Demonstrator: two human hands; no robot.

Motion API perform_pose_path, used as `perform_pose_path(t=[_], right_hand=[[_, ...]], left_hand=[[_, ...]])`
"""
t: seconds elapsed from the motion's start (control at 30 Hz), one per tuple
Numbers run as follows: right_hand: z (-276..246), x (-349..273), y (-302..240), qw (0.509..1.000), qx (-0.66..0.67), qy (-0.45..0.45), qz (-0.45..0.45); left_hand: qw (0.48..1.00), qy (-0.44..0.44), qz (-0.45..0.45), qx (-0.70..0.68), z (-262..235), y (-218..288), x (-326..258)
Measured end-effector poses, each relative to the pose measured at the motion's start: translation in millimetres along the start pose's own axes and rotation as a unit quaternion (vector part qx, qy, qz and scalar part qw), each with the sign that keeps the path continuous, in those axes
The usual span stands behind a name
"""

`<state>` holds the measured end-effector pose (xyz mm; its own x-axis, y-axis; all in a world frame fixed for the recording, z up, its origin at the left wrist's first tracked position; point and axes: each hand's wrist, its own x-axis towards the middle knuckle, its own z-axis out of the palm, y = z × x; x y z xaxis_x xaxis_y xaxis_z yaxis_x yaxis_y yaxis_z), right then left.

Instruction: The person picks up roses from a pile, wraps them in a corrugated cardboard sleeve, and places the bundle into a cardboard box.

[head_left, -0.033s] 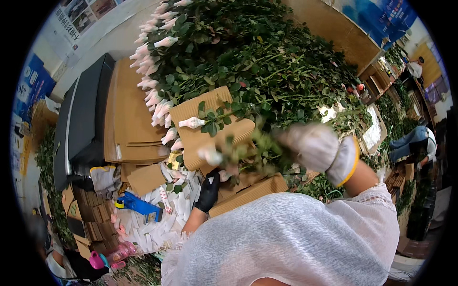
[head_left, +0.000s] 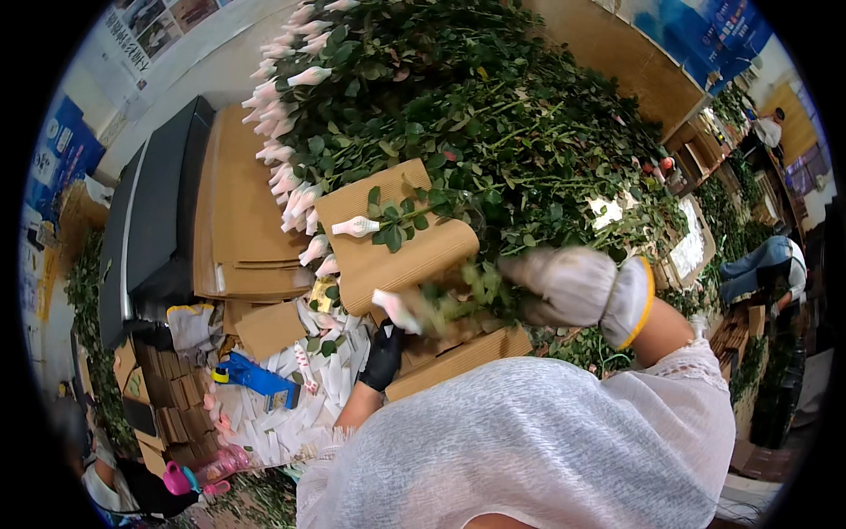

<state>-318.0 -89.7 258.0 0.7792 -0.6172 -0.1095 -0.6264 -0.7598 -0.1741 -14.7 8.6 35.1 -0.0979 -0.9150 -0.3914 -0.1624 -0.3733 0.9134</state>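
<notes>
Rose stem (head_left: 441, 304), blurred: pale netted bud at its left end, leafy stalk running rightward. Long axis lies roughly left to right across the corrugated cardboard sheet (head_left: 397, 256), low over its near edge.

Right hand (head_left: 577, 286), in a pale work glove with a yellow cuff, is clenched on the leafy end of the stem, so the bud points away from it, to the left. Left hand (head_left: 383, 353), in a black glove, sits just below and slightly left of the bud. It is nearer the bud than the right hand is. Cannot tell whether its fingers are closed on anything, or whether it touches the stem or the cardboard edge.

A second rose (head_left: 357, 227), bud also netted, lies on the same sheet further back, bud to the left as well.

Beyond the sheet: a large heap of cut roses (head_left: 493, 123), foliage toward the right, a row of netted buds along its left edge. Left of it, a stack of flat cardboard (head_left: 238, 203) on the worktop. Nearer the body, loose white sleeves (head_left: 326, 379) and a blue tape dispenser (head_left: 256, 379). Other people stand at far right, well apart.
</notes>
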Motion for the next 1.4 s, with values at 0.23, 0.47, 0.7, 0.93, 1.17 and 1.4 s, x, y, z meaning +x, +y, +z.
perform_pose_path(t=[0.23, 0.47, 0.7, 0.93, 1.17, 1.4], right_hand=[[89.6, 95.5, -22.0, 0.975, 0.083, -0.049, -0.199], [118.9, 99.4, -31.9, 0.977, 0.102, -0.045, -0.18], [68.8, 87.8, -47.2, 0.961, 0.184, -0.091, -0.184], [74.5, 101.6, -46.2, 0.955, 0.173, -0.194, -0.14], [81.3, 99.5, -19.6, 0.958, 0.101, -0.049, -0.265], [92.0, 106.7, -15.7, 0.92, 0.055, -0.025, -0.387]], left_hand=[[0.978, 0.022, 0.1, -0.182, 6.0, -18.8, 13.5], [0.931, 0.149, 0.268, 0.197, -1.7, 18.4, 1.6], [0.979, 0.13, 0.155, 0.038, -38.2, 2.8, -67.8], [0.978, 0.159, 0.131, -0.04, -35.0, 51.1, -70.5], [0.961, 0.149, 0.102, 0.208, -103.3, 31.5, -112.4], [0.953, 0.073, 0.185, 0.228, -39.5, 65.5, -80.1]])
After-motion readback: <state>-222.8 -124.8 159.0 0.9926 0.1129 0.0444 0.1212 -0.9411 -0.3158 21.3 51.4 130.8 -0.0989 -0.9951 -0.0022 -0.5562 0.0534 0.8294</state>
